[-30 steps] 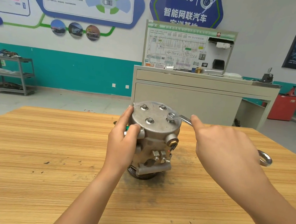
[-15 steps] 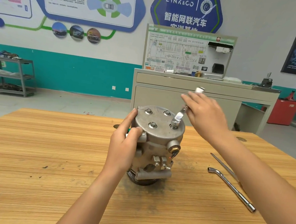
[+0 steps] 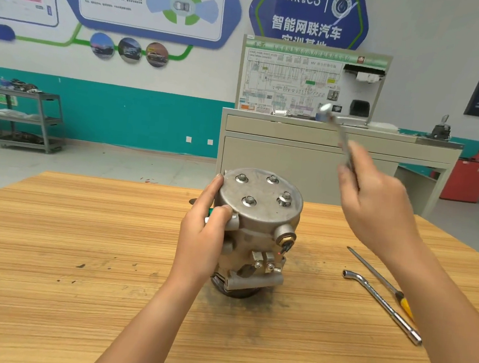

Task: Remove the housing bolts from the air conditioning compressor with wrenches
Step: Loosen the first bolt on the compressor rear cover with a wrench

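The grey metal compressor [image 3: 260, 227] stands upright on the wooden table [image 3: 79, 253]. Its round top cover carries several housing bolts; the right one [image 3: 285, 199] sits raised on its threads. My left hand [image 3: 204, 233] grips the compressor's left side, thumb on the rim. My right hand [image 3: 376, 206] is lifted above and to the right of the cover and holds a blurred silver wrench [image 3: 336, 132] that points up and away, clear of the bolts.
An L-shaped socket wrench [image 3: 381, 306] and a screwdriver with a yellow handle [image 3: 378, 279] lie on the table at the right. Behind the table stand a grey cabinet [image 3: 307, 164] with a wiring display board and a metal shelf cart [image 3: 19, 119] at far left.
My right hand lifted the wrench off the right bolt and swung it up and to the right. That bolt now stands higher. My left hand kept its hold on the compressor.
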`<state>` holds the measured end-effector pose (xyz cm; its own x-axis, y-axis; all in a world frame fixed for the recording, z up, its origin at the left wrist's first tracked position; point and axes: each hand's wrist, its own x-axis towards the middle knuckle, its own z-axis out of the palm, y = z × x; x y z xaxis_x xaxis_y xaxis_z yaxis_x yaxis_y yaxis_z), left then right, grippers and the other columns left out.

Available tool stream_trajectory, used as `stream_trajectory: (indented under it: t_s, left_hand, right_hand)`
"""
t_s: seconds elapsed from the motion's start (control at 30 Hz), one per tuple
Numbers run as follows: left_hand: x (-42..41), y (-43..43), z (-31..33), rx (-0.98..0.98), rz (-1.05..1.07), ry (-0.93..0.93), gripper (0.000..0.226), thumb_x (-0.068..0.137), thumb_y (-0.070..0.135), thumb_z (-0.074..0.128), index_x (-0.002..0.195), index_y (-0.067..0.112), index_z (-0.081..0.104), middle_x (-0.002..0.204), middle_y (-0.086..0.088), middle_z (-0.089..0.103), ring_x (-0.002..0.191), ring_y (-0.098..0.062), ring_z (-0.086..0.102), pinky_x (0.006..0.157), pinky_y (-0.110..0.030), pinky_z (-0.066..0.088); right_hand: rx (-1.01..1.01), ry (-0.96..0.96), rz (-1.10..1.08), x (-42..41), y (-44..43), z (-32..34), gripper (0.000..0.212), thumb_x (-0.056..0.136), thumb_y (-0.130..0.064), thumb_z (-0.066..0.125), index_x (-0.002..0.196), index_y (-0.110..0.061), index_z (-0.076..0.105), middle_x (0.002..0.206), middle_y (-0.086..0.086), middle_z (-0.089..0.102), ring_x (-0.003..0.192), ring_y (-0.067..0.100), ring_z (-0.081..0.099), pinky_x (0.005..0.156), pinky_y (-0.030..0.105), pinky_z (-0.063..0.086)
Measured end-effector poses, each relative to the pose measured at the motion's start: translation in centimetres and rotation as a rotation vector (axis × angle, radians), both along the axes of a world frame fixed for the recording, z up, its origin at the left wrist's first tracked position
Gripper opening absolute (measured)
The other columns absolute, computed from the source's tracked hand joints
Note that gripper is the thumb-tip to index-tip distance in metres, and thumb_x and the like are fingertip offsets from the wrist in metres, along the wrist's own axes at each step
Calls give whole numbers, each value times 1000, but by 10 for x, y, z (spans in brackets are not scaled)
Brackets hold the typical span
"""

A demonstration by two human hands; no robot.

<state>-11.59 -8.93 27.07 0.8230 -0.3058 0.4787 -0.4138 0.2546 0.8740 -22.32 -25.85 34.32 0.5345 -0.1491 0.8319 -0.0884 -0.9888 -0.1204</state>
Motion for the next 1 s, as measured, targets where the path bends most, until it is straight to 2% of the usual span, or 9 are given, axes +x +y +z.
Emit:
stream_trajectory:
  t_s: [0.07,0.13,0.2,0.33,0.43,0.53,0.63,0.93,1.0]
  left_hand:
    - [0,-2,-1,-3,8,4,49,93,14,43,140,26,44,127,25,48,111,26,38,85,5,34]
    - [0,-3,-1,5,15,2,48,95,9,42,140,25,44,129,23,48,113,20,40,85,5,33]
    - [-1,-4,0,4,15,4,47,95,8,42,140,24,45,129,21,48,114,17,41,84,6,33]
    - [-2,-6,1,2,18,0,48,93,13,45,140,24,45,130,22,47,118,12,41,83,7,32]
    - [-3,-6,1,1,24,5,47,95,12,44,140,26,45,129,22,47,113,17,42,82,6,33]
    - [-5,-7,1,-3,30,8,47,96,10,43,139,28,44,135,18,48,121,9,43,99,-11,36]
    - [-8,-8,1,-2,41,13,48,95,10,43,139,28,44,139,14,48,129,1,40,107,-26,35]
    - [-10,-10,3,8,49,-1,49,94,9,44,139,27,45,141,16,46,129,4,38,111,-25,32]
    - [-9,-9,3,8,49,-4,48,94,9,45,139,27,45,140,15,46,127,5,39,108,-21,34]
  right_hand:
    - [-83,219,-116,-25,12,-6,41,94,-27,36,135,-29,38,57,4,49,57,31,54,51,35,40]
    - [-124,417,-249,-40,15,-11,44,95,-33,28,138,-43,24,66,-1,54,69,27,57,57,34,45]
    - [-165,495,-315,-47,20,-13,45,97,-33,25,139,-44,15,79,-6,61,78,22,59,64,33,48]
    - [-174,489,-366,-45,23,-12,49,97,-28,28,141,-42,13,75,-7,56,76,21,57,58,31,43]
    - [-244,552,-467,-41,35,-7,56,95,-20,33,143,-38,10,60,-8,38,54,17,41,42,28,27]
    - [-333,645,-578,-38,51,-3,69,88,-6,37,146,-23,4,58,-4,29,45,13,22,39,27,16]
    - [-347,749,-599,-36,65,0,73,85,0,36,146,-13,-1,60,-1,24,45,15,20,39,27,16]
    - [-365,681,-617,-38,66,-7,68,87,-1,33,146,-11,1,60,1,22,44,16,20,39,27,15]
    - [-383,633,-650,-39,63,-13,66,87,-4,36,146,-12,7,59,1,21,41,17,19,37,28,12]
